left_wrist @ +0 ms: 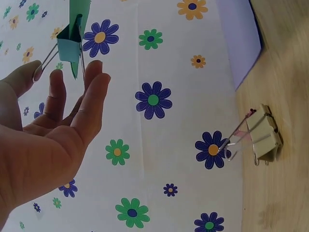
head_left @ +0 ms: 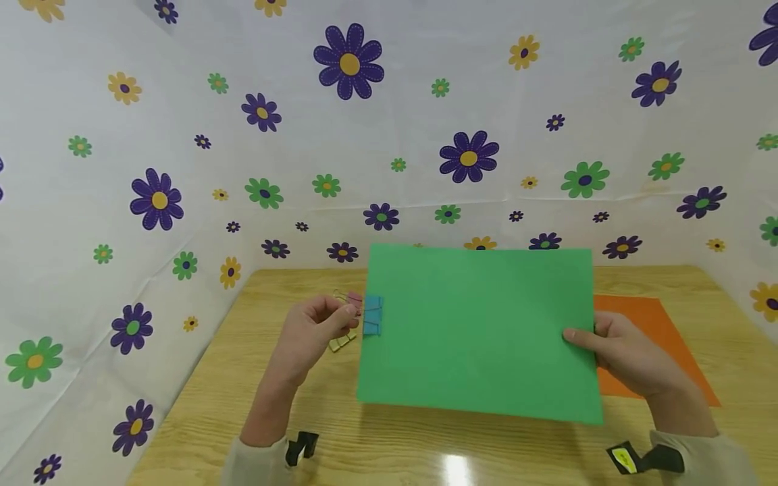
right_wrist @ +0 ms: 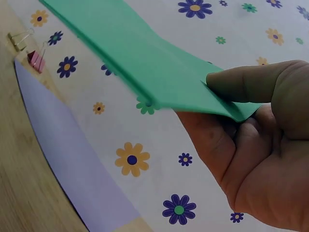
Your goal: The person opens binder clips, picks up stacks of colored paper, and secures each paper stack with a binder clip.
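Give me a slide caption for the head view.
Left hand at a blue binder clip on one edge of green paper, right hand gripping the opposite edge.

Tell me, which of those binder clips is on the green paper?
The blue clip, on the edge of the green paper nearest the left hand. The pink clip and the yellowish clip are on the wooden table instead.

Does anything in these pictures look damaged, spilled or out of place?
Nothing stands out: the blue metal binder clip sits on the left edge of the green rectangular paper sheet, and no tear or spill shows.
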`<action>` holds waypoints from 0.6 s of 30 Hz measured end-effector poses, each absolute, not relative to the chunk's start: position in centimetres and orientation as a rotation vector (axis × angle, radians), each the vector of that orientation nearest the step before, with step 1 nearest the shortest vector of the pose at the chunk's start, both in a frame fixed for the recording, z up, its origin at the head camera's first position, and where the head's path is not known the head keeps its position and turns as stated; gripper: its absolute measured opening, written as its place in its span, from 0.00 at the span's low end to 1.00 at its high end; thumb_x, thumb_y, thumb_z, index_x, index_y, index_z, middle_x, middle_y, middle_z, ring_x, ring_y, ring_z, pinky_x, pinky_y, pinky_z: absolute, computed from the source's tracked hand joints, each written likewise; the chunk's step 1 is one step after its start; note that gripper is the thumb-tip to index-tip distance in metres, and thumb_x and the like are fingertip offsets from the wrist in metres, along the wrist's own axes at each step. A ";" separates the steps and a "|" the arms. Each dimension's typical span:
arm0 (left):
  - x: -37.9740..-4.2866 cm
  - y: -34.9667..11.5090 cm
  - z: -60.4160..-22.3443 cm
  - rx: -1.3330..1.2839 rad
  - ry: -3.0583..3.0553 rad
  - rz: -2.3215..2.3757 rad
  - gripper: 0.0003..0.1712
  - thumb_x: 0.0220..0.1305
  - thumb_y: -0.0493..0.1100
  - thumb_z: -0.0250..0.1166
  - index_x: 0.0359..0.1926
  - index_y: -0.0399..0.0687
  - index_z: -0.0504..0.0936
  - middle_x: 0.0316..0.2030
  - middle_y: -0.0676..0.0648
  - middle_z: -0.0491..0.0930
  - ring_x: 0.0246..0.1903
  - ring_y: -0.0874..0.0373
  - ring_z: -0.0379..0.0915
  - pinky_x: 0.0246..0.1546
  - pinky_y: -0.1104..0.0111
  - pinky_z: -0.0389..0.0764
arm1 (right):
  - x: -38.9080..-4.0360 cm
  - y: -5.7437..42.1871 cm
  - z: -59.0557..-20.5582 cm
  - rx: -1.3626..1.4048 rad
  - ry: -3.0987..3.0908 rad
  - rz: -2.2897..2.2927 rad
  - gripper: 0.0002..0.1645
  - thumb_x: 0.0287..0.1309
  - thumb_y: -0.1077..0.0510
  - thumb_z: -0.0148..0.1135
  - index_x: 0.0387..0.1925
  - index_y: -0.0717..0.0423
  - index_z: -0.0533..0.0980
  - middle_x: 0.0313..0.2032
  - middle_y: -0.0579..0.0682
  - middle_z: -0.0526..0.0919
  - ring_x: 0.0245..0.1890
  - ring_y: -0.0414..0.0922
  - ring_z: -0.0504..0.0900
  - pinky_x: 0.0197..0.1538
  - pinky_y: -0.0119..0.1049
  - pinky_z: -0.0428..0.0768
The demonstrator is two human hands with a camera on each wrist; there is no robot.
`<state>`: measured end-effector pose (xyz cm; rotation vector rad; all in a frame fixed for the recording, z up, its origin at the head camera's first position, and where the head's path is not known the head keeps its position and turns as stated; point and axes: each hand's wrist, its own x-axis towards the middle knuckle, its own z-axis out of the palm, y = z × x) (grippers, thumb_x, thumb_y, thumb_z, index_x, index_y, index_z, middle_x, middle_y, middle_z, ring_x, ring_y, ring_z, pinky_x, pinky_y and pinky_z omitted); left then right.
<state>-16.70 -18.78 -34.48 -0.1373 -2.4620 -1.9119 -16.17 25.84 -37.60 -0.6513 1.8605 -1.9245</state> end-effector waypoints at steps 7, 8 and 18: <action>-16.5 -19.7 -35.0 -0.304 -2.592 -1.817 0.12 0.69 0.43 0.63 0.37 0.35 0.80 0.32 0.42 0.81 0.36 0.49 0.77 0.42 0.66 0.82 | -15.8 26.0 -38.3 -0.641 1.861 -1.864 0.19 0.76 0.65 0.43 0.54 0.49 0.78 0.46 0.49 0.87 0.41 0.47 0.88 0.44 0.43 0.86; -16.5 -19.8 -35.0 -0.324 -2.610 -1.805 0.12 0.69 0.43 0.64 0.37 0.35 0.79 0.32 0.43 0.80 0.35 0.49 0.76 0.41 0.66 0.81 | -15.7 26.0 -38.5 -0.627 1.871 -1.849 0.17 0.76 0.65 0.43 0.55 0.53 0.77 0.46 0.49 0.87 0.42 0.48 0.88 0.44 0.43 0.86; -17.0 -21.6 -36.1 -0.613 -2.879 -1.729 0.10 0.69 0.42 0.63 0.37 0.37 0.79 0.32 0.42 0.81 0.36 0.43 0.79 0.40 0.62 0.82 | -15.4 25.8 -40.2 -0.451 1.961 -1.653 0.27 0.75 0.62 0.49 0.57 0.88 0.62 0.40 0.54 0.88 0.38 0.45 0.88 0.43 0.43 0.86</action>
